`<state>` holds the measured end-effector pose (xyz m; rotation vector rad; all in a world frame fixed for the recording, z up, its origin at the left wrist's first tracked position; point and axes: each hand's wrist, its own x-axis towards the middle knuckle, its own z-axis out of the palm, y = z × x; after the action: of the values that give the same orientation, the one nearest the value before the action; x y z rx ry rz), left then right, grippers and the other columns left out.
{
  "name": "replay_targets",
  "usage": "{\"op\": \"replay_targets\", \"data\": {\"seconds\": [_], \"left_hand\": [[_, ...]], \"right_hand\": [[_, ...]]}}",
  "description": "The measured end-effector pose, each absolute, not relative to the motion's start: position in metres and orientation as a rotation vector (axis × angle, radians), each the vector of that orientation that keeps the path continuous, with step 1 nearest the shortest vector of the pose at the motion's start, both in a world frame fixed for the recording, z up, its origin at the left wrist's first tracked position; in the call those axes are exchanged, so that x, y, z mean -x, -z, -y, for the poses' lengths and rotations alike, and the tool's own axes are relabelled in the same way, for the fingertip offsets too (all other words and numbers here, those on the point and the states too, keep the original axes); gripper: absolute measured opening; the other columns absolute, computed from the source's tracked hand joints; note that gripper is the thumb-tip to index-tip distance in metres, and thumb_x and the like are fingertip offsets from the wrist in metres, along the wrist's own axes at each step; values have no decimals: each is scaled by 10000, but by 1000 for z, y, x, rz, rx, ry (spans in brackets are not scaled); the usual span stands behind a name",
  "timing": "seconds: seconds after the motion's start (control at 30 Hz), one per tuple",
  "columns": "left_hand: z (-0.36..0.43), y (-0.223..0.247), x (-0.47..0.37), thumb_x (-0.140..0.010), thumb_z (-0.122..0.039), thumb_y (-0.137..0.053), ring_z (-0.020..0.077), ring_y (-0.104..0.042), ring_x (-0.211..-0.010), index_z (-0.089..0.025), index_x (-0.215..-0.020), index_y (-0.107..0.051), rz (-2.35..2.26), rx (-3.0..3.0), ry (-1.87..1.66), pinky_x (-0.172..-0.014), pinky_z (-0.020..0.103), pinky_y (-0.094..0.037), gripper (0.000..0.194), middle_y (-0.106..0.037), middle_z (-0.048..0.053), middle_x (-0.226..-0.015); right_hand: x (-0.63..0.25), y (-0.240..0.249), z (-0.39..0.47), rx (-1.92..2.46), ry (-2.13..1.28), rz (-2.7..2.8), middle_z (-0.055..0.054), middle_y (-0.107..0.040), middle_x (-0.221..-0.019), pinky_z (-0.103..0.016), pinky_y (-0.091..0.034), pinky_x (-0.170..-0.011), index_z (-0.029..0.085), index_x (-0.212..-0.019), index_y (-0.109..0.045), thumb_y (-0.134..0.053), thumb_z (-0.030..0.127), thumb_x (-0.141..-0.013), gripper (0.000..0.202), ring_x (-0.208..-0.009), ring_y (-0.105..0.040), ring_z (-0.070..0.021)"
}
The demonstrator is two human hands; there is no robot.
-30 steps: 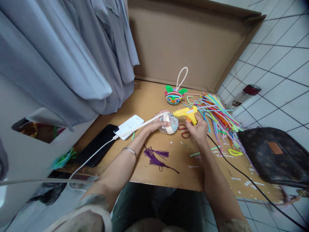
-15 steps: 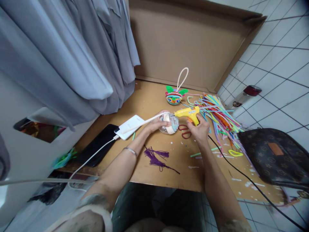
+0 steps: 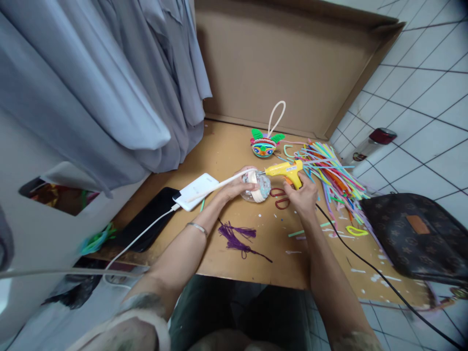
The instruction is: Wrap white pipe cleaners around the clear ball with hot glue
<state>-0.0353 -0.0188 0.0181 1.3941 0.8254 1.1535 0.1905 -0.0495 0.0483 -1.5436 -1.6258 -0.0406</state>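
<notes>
My left hand is closed around a clear round ball with a cream band wrapped about its middle. A long cream pipe cleaner runs from the top of the ball down to the left. My right hand grips a yellow glue gun, its fingers at the orange trigger. The metal nozzle points left and meets the upper part of the ball, close to the band; whether glue is coming out cannot be made out. Red-handled scissors lie beneath the gun, partly hidden by my right hand.
Behind the ball sits a colourful animal-face ornament with a loop. Pipe cleaners are heaped at right, near a brown patterned bag. Purple tassels lie in front; a white power bank and black phone lie left.
</notes>
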Motion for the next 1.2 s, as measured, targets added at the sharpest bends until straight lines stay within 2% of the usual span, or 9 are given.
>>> {"op": "replay_targets", "data": {"seconds": [0.37, 0.87, 1.07, 1.2], "left_hand": [[19, -19, 34, -500, -344, -812, 167, -538, -840, -160, -1132, -565, -841, -1365, -1151, -762, 282, -457, 703, -597, 15, -916], [18, -18, 35, -503, -354, -804, 177, -549, -861, -159, -1138, -573, -842, -1387, -1155, -790, 288, -456, 703, -596, 12, -914], [19, -19, 36, -499, -385, -803, 177, -543, -855, -168, -1144, -564, -856, -1385, -1147, -786, 290, -452, 720, -597, 20, -937], [19, -19, 35, -504, -384, -800, 183, -551, -866, -154, -1146, -566, -854, -1398, -1155, -798, 297, -455, 720, -603, 23, -935]], "right_hand": [[-191, -48, 50, 1500, 97, 1678, -48, -664, -771, -311, -450, -688, 213, -787, -617, -568, 473, -758, 265, -708, -569, -204], [-186, -54, 51, 1525, -37, 1542, -15, -607, -679, -306, -410, -634, 201, -771, -637, -572, 492, -701, 306, -625, -509, -175], [-187, -52, 51, 1519, -27, 1585, -39, -667, -777, -319, -447, -682, 203, -821, -663, -582, 512, -712, 338, -690, -557, -194], [-187, -51, 51, 1535, 3, 1606, -44, -676, -770, -323, -462, -686, 202, -826, -669, -588, 504, -705, 335, -695, -574, -203]]}}
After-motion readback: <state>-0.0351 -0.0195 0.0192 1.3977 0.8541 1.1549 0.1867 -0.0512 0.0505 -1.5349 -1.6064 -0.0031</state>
